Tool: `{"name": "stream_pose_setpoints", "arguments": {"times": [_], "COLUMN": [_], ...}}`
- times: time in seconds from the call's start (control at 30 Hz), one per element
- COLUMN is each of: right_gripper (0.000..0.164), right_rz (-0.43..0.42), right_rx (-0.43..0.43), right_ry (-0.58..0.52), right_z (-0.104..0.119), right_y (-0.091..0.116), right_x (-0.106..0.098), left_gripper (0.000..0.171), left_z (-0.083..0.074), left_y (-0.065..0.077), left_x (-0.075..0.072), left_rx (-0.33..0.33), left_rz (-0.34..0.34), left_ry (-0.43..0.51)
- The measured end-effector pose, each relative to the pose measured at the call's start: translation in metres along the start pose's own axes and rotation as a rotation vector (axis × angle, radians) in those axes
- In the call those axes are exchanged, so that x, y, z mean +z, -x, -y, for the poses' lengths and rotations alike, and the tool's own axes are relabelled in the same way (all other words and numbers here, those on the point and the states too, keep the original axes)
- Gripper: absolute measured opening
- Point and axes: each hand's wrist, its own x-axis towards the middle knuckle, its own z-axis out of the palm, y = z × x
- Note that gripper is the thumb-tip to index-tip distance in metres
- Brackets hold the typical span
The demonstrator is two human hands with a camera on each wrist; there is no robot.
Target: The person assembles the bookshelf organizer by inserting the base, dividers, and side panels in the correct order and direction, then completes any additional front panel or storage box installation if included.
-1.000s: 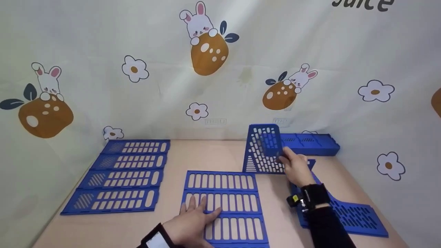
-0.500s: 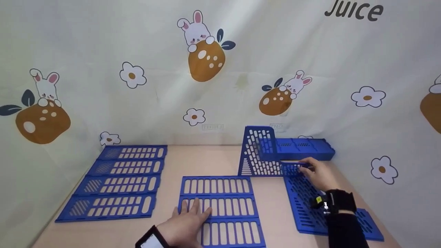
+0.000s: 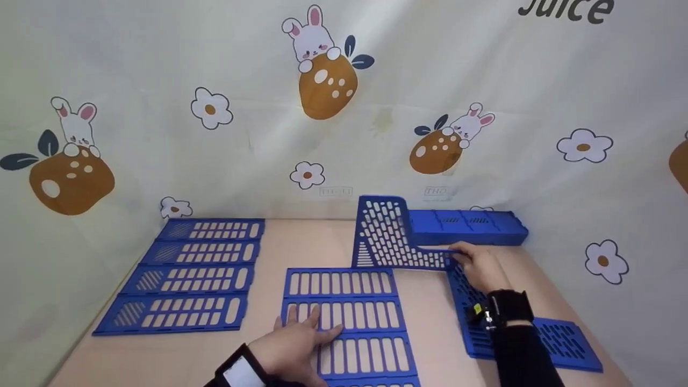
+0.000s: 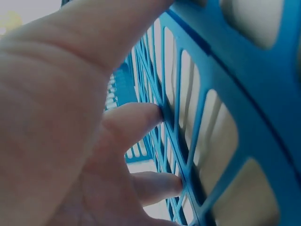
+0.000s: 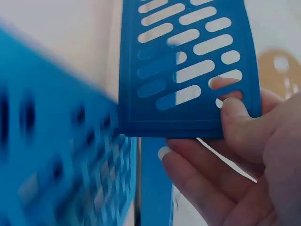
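My right hand [image 3: 478, 269] pinches the low right end of a blue perforated L-shaped side panel [image 3: 384, 234]. The panel stands upright along the back edge of a blue slotted panel [image 3: 344, 283]. In the right wrist view, the thumb lies on the face of the side panel [image 5: 188, 61], with the other fingers behind and below it. My left hand [image 3: 293, 344] rests with spread fingers on the flat slotted panel section [image 3: 371, 317]. Close up in the left wrist view, fingertips of the left hand [image 4: 127, 127] touch the slotted panel's bars [image 4: 181, 94].
Left, a blue panel of several joined sections [image 3: 199, 277] lies flat. Right, another perforated side panel [image 3: 570, 344] lies partly under my right arm. A long blue box-like part [image 3: 467, 228] is at the back right, before a printed curtain [image 3: 376, 134].
My right hand has shifted from the upright side panel's inner edge to its low right end. The panel has slid left. My left hand stays on the slotted panel.
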Motion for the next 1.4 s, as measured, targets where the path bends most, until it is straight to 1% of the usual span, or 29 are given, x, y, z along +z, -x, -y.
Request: {"name": "stream_pose_setpoints", "arguments": {"times": [0.1, 0.17, 0.23, 0.3, 0.33, 0.4, 0.43, 0.5, 0.53, 0.73, 0.83, 0.93, 1.0, 1.07, 1.13, 1.2, 1.27, 1.33, 1.4], "right_gripper": [0.021, 0.023, 0.025, 0.025, 0.026, 0.026, 0.024, 0.023, 0.025, 0.035, 0.037, 0.043, 0.046, 0.048, 0.049, 0.046, 0.043, 0.038, 0.031], "right_rz": [0.029, 0.040, 0.026, 0.008, 0.012, 0.022, 0.040, 0.087, 0.096, 0.111, 0.143, 0.176, 0.183, 0.203, 0.216, 0.207, 0.196, 0.201, 0.211], "right_rx": [-0.044, -0.039, 0.002, 0.084, 0.125, 0.164, 0.174, 0.166, 0.156, 0.125, 0.110, 0.088, 0.084, 0.073, 0.061, 0.059, 0.070, 0.097, 0.115], "right_ry": [-0.037, -0.059, -0.082, -0.104, -0.125, -0.149, -0.170, -0.223, -0.233, -0.271, -0.303, -0.303, -0.322, -0.379, -0.411, -0.377, -0.292, -0.182, -0.075], "right_z": [0.020, 0.031, 0.037, 0.040, 0.040, 0.040, 0.041, 0.044, 0.046, 0.064, 0.076, 0.084, 0.086, 0.084, 0.083, 0.083, 0.081, 0.074, 0.056], "right_y": [-0.003, -0.004, -0.005, -0.004, -0.004, -0.004, -0.004, -0.004, -0.005, -0.002, -0.002, -0.001, 0.000, 0.001, 0.003, 0.005, 0.008, 0.013, 0.018], "right_x": [0.017, 0.025, 0.030, 0.031, 0.030, 0.030, 0.031, 0.032, 0.034, 0.047, 0.054, 0.060, 0.063, 0.066, 0.069, 0.070, 0.065, 0.050, 0.024], "left_gripper": [0.102, 0.103, 0.109, 0.115, 0.117, 0.119, 0.118, 0.116, 0.116, 0.115, 0.114, 0.113, 0.113, 0.113, 0.113, 0.112, 0.111, 0.110, 0.107], "left_z": [0.000, -0.001, -0.002, -0.003, -0.003, -0.003, -0.003, -0.003, -0.002, -0.002, -0.003, -0.002, -0.002, 0.000, 0.001, 0.003, 0.004, 0.005, 0.005], "left_y": [-0.001, -0.001, -0.002, -0.003, -0.003, -0.004, -0.004, -0.004, -0.003, -0.003, -0.003, -0.005, -0.005, -0.005, -0.003, -0.001, 0.001, 0.001, 0.001], "left_x": [-0.001, -0.001, -0.002, -0.002, -0.002, -0.002, -0.002, -0.001, -0.001, -0.002, -0.003, -0.003, -0.004, -0.003, -0.002, -0.001, 0.001, 0.001, 0.000], "left_rx": [0.012, 0.025, 0.022, 0.014, 0.010, 0.001, -0.002, 0.000, 0.007, 0.035, 0.026, 0.019, 0.012, 0.000, -0.017, -0.036, -0.043, -0.041, -0.030], "left_rz": [0.001, -0.004, -0.009, -0.014, -0.016, -0.014, -0.010, -0.008, -0.013, -0.018, 0.008, 0.022, 0.029, 0.032, 0.034, 0.033, 0.030, 0.021, 0.007], "left_ry": [-0.004, -0.012, -0.020, -0.036, -0.046, -0.055, -0.053, -0.054, -0.058, -0.082, -0.065, -0.058, -0.046, -0.035, -0.013, 0.011, 0.029, 0.035, 0.034]}}
